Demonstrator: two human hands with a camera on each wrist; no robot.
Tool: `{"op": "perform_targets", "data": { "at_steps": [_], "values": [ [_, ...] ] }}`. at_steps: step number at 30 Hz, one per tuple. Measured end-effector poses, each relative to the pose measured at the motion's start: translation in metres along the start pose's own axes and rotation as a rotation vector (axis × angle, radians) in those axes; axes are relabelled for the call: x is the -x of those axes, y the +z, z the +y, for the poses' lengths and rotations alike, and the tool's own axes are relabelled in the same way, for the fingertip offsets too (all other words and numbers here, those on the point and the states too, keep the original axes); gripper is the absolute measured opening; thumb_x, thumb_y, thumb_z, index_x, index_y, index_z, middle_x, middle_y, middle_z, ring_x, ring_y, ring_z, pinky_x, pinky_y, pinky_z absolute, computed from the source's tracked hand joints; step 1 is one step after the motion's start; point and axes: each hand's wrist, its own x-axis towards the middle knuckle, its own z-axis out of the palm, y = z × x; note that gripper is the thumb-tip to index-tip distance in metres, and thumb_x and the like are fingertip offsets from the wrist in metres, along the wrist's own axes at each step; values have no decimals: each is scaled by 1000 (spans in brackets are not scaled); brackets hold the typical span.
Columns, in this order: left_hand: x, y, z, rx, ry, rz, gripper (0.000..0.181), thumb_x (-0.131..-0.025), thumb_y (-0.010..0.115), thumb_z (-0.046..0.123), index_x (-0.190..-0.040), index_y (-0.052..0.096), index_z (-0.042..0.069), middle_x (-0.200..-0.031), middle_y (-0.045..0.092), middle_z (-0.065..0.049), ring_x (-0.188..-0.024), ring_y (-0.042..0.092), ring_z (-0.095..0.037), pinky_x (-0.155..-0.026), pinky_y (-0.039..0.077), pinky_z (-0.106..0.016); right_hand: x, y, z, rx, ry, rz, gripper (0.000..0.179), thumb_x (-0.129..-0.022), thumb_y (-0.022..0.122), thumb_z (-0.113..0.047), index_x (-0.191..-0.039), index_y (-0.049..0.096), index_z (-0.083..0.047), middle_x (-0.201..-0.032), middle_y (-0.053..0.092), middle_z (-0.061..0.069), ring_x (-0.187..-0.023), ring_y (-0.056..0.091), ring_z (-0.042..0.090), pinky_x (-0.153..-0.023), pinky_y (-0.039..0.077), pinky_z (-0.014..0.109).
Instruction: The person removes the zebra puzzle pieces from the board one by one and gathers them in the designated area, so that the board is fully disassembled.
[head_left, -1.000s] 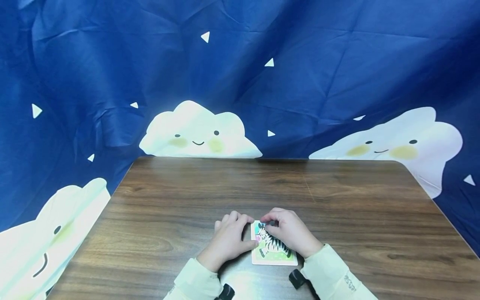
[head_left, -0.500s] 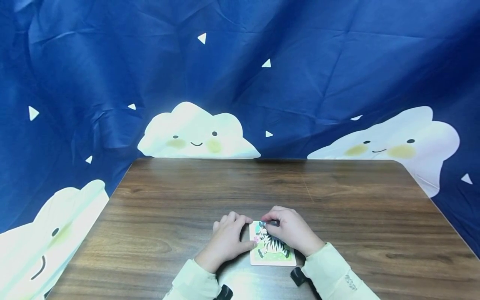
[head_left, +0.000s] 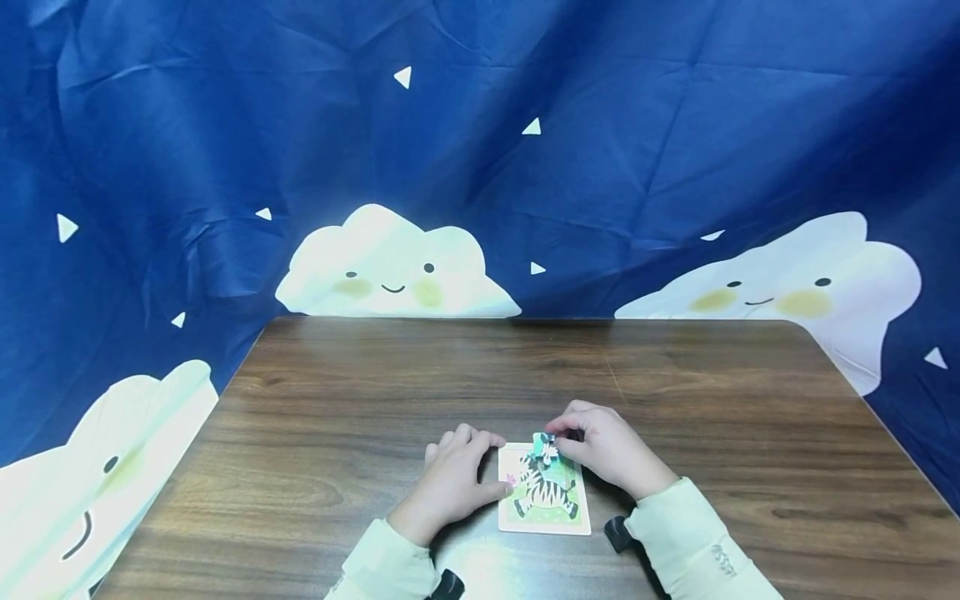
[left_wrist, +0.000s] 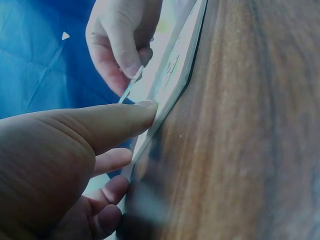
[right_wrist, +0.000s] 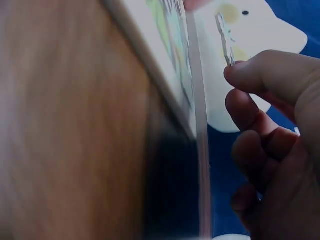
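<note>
A zebra puzzle board [head_left: 547,521] lies flat on the table near its front. My right hand [head_left: 611,446] pinches a small thin puzzle piece [head_left: 542,448], teal with part of the zebra's head, between thumb and index finger. The piece is tilted up above the board's top edge; the right wrist view shows the piece [right_wrist: 225,40] nearly edge-on. My left hand [head_left: 453,479] rests along the board's left side, thumb on the left edge and index fingertip at the top left corner. In the left wrist view its thumb [left_wrist: 125,117] lies over the board's rim.
The brown wooden table [head_left: 360,375] extends far behind and to both sides of the board. A blue cloth [head_left: 600,167] with smiling white clouds hangs behind it. Black wrist straps [head_left: 618,533] show below the pale sleeves.
The right hand has moved up and right, lifting the zebra-head piece off the board, and more of the zebra picture shows. The left hand has stayed in place.
</note>
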Motion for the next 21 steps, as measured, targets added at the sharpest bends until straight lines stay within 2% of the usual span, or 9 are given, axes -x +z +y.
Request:
{"op": "perform_targets", "data": {
  "at_steps": [7,14,21],
  "values": [
    [0,-1,1,3,-8,-1,56,-77,81,44,-125,64,22,-108,54,2,-99,48,-20,-80,32,-40,2,-12,15,40,22,22,17,-88,73,-9,-102,79,-17,-90,63,-14,-81,56,8,-75,48,32],
    [-1,0,1,-2,-1,3,56,-78,80,45,-126,64,21,-110,55,1,-99,48,-20,-81,32,-41,4,-22,28,86,36,70,17,-91,71,-7,-103,77,-17,-97,68,-8,-93,63,15,-85,50,43],
    [0,1,-1,-3,1,7,57,-77,81,45,-126,64,22,-109,55,2,-99,48,-20,-80,32,-40,4,-31,38,81,70,90,15,-92,69,-5,-101,74,-15,-95,65,-5,-88,57,16,-82,47,43]
  ]
}}
